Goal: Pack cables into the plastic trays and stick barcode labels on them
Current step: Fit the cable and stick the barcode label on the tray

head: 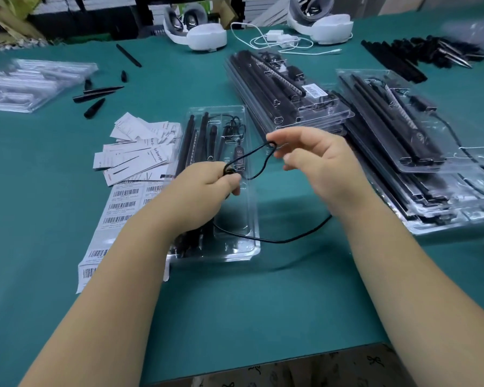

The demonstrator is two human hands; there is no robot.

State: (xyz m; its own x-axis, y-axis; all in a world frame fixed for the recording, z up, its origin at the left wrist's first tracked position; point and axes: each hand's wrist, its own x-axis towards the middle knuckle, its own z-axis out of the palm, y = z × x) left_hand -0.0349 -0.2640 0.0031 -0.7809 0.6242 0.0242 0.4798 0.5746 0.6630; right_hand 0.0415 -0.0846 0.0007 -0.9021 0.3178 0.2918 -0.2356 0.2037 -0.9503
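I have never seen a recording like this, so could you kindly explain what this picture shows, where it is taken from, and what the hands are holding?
The single picture comes from a camera worn on a person's head, looking down at their own bare hands over a teal green table. The left hand and right hand each pinch a thin black cable, forming a loop above an open clear plastic tray that holds black rods. A white sheet of barcode labels lies left of the tray, stacks of filled clear trays lie right, and white headsets sit at the far edge.
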